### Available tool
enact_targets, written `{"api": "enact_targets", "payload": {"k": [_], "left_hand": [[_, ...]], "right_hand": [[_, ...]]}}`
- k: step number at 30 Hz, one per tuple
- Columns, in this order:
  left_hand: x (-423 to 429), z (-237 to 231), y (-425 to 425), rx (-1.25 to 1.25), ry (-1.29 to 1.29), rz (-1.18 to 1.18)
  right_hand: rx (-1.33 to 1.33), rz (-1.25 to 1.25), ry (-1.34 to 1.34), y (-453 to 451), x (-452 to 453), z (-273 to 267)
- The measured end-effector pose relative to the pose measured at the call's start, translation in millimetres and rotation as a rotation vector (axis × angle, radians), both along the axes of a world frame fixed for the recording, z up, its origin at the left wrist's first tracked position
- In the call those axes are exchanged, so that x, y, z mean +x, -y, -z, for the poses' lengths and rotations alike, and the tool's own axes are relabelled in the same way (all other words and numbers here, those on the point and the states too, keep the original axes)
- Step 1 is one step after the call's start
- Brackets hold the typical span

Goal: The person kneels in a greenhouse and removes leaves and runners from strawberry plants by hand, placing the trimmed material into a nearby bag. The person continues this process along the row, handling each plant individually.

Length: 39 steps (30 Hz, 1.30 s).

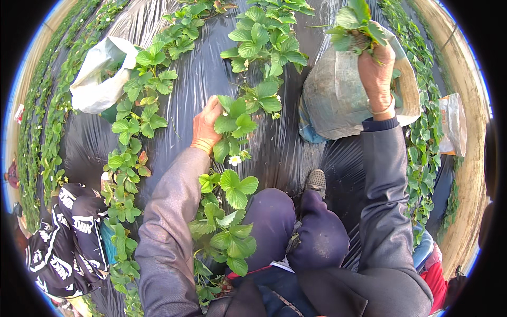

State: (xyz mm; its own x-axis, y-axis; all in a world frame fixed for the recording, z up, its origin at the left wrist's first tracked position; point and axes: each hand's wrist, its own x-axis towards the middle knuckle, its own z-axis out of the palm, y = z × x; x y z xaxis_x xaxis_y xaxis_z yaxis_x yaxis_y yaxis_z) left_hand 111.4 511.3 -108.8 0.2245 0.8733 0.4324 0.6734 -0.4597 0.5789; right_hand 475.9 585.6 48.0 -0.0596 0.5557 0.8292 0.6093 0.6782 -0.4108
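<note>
A bunch of green strawberry leaves and stems (353, 29) is gripped in my right hand (378, 73), over the open mouth of a large woven plastic sack (336, 93). My left hand (206, 126) is at the left side of a strawberry plant (237, 123) growing in the row before me; its fingertips are hidden by leaves, so what they touch cannot be told. Just below that plant's leaves a white strawberry flower (234, 160) shows. More leafy strawberry plants (236, 190) grow nearer my knees.
Black plastic mulch film (190, 87) covers the ground between the plant rows. A white plastic sack (89, 85) stands open at the left, and a clear bag (452, 125) at the far right. A person in black patterned clothes (67, 241) is at lower left, another in red (433, 277) at lower right.
</note>
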Motion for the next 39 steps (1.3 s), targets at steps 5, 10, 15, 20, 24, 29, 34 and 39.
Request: {"api": "enact_targets", "payload": {"k": [5, 10, 15, 20, 24, 29, 34, 39], "left_hand": [[33.6, -8.9, -45.3, -0.126, -0.317, 0.026], [42.9, -10.9, -70.7, -0.073, -0.596, 0.098], [48.6, -18.8, -90.6, -0.021, -0.962, 0.209], [48.8, -24.9, -98.5, -0.501, -0.436, 0.102], [46.4, -13.3, -96.2, -0.909, 0.467, -0.080], [40.5, -10.4, -86.1, -0.468, -0.050, 0.086], [36.0, -21.8, -99.5, -0.742, -0.146, 0.116], [26.6, -16.3, -118.2, -0.429, 0.375, -0.260]], "right_hand": [[-0.222, 0.706, 0.823, 54.3, 106.0, -47.8], [-0.167, 0.201, 0.562, 131.5, 49.1, 12.3], [-0.538, -0.257, 0.403, 164.7, -32.7, 136.2], [-0.857, -0.431, 0.347, 193.3, -19.0, 240.3], [-1.010, -0.346, 0.228, 220.8, 8.1, 301.0], [-1.115, -0.307, 0.136, 256.5, 24.0, 355.4], [-1.174, -0.273, 0.038, 273.7, 33.2, 385.9], [-1.248, -0.252, -0.042, 273.4, 29.4, 388.2]]}}
